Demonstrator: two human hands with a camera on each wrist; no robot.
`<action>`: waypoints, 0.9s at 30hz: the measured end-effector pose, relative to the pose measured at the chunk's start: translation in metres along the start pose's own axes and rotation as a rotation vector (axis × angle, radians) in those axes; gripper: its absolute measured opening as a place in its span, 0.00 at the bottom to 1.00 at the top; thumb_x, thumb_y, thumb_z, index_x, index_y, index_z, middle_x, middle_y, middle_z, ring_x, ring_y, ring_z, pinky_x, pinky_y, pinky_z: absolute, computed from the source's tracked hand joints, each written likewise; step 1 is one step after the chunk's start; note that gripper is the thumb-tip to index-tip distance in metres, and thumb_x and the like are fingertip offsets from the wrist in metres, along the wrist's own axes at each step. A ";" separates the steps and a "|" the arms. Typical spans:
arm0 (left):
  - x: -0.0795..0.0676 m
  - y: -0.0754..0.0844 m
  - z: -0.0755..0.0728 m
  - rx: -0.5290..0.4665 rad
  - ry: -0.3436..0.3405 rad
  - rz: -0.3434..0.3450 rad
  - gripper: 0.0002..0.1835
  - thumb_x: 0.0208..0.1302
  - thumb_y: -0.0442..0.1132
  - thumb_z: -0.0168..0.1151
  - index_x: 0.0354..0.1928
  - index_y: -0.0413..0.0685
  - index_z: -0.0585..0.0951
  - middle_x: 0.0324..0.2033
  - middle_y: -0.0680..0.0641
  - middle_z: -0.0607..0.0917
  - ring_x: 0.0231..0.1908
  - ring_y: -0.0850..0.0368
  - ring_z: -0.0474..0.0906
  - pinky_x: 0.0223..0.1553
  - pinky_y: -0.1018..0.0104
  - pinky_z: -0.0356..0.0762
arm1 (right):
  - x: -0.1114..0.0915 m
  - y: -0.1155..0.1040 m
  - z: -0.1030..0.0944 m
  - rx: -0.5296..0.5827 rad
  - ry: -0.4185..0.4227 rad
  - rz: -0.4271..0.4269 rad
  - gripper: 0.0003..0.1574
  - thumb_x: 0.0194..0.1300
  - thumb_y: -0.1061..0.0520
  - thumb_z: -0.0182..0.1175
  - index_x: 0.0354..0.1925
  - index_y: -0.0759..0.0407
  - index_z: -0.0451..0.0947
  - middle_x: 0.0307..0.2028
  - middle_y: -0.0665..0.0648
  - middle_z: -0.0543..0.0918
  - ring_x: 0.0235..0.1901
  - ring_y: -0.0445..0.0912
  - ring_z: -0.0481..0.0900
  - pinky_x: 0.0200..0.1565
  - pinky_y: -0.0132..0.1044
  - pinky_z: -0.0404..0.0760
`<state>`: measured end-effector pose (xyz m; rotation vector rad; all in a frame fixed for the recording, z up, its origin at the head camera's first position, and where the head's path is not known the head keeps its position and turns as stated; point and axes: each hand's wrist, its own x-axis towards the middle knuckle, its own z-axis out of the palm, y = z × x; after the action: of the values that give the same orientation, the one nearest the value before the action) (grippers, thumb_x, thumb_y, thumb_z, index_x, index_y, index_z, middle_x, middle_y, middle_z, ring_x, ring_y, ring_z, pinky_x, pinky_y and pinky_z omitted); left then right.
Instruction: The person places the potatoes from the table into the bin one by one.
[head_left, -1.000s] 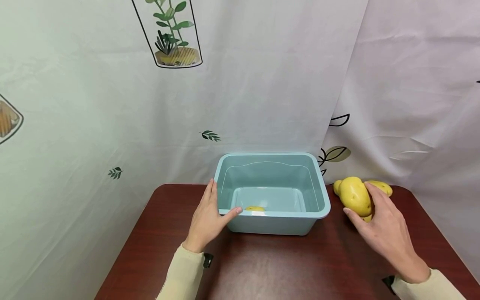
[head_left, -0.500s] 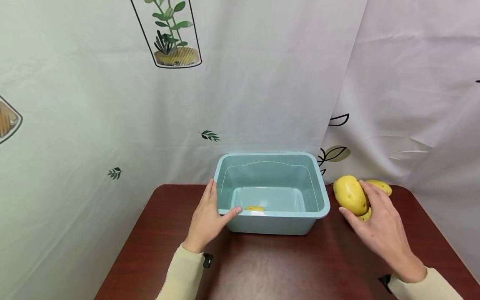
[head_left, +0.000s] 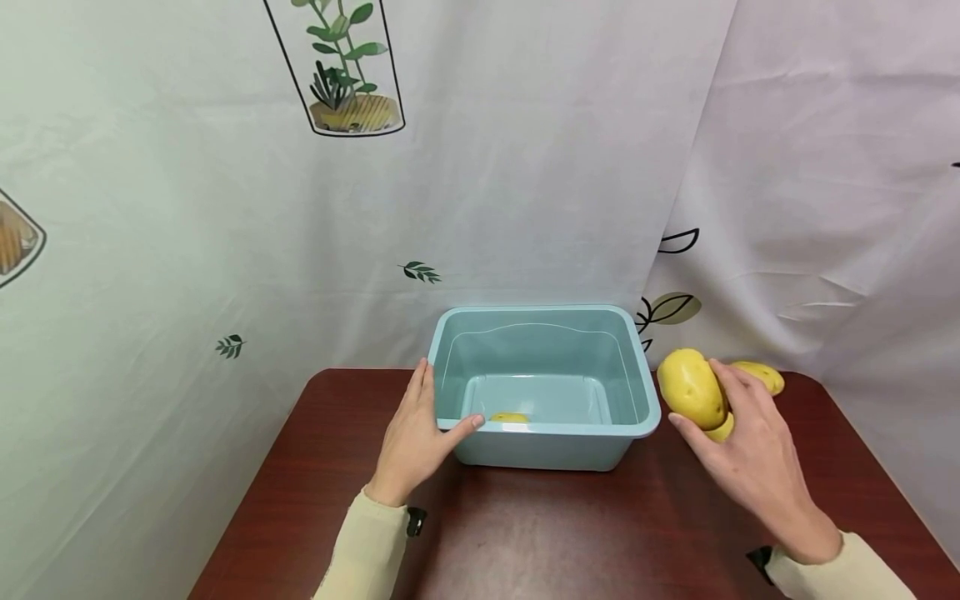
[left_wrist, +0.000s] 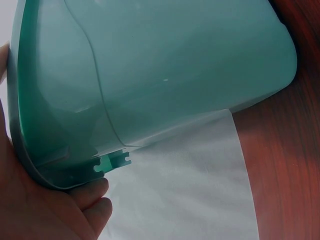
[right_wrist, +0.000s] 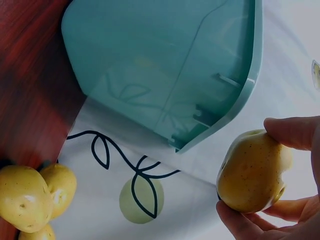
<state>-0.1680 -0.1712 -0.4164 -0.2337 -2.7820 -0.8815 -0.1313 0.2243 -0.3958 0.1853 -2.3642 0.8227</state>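
Observation:
My right hand (head_left: pixel 761 454) pinches a yellow potato (head_left: pixel 690 389) between thumb and fingers, to the right of the blue-green plastic basin (head_left: pixel 543 450). In the right wrist view this potato (right_wrist: pixel 252 172) hangs off the table, level with the basin's rim. My left hand (head_left: pixel 412 450) rests at the basin's front left corner, fingers straight along the side and thumb over the front rim. The left wrist view shows its fingertips (left_wrist: pixel 97 212) right at the rim's underside. Inside the basin, the top of another potato (head_left: pixel 510 417) shows behind the front wall.
Loose potatoes (right_wrist: pixel 25 200) lie together on the dark red table (head_left: pixel 555 533) at the back right, partly hidden by my right hand in the head view. A pale printed curtain (head_left: pixel 525 183) hangs right behind the basin and the table's far edge.
My right hand has moved a little left and up toward the basin with the potato, uncovering more of the potatoes behind. The left hand and the basin stay where they were.

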 end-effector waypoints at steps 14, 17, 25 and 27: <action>0.000 0.000 0.000 -0.001 0.005 0.002 0.64 0.57 0.77 0.58 0.79 0.37 0.50 0.79 0.42 0.49 0.77 0.46 0.47 0.68 0.41 0.61 | 0.001 -0.009 0.006 0.032 -0.018 0.002 0.53 0.46 0.57 0.79 0.69 0.64 0.69 0.59 0.68 0.73 0.51 0.65 0.73 0.45 0.62 0.71; 0.000 0.000 0.000 0.000 0.006 0.000 0.64 0.56 0.77 0.58 0.79 0.38 0.50 0.79 0.42 0.49 0.77 0.46 0.47 0.68 0.41 0.61 | 0.001 -0.011 0.007 0.041 -0.023 -0.004 0.54 0.46 0.58 0.79 0.70 0.63 0.69 0.59 0.67 0.73 0.52 0.65 0.73 0.46 0.62 0.70; 0.000 0.000 0.000 -0.006 0.001 -0.006 0.64 0.56 0.78 0.58 0.79 0.39 0.49 0.79 0.43 0.48 0.77 0.47 0.47 0.68 0.42 0.61 | 0.002 -0.016 0.010 0.054 -0.025 -0.019 0.55 0.46 0.58 0.80 0.71 0.62 0.68 0.60 0.66 0.73 0.53 0.64 0.73 0.47 0.61 0.70; 0.000 0.000 0.000 -0.007 0.001 -0.007 0.64 0.56 0.78 0.58 0.79 0.39 0.49 0.79 0.43 0.48 0.77 0.47 0.47 0.68 0.41 0.61 | 0.002 -0.017 0.011 0.060 -0.025 -0.022 0.55 0.46 0.58 0.80 0.71 0.62 0.68 0.60 0.66 0.73 0.53 0.63 0.73 0.47 0.61 0.70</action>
<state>-0.1679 -0.1714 -0.4164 -0.2255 -2.7810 -0.8930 -0.1336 0.2043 -0.3928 0.2478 -2.3583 0.8864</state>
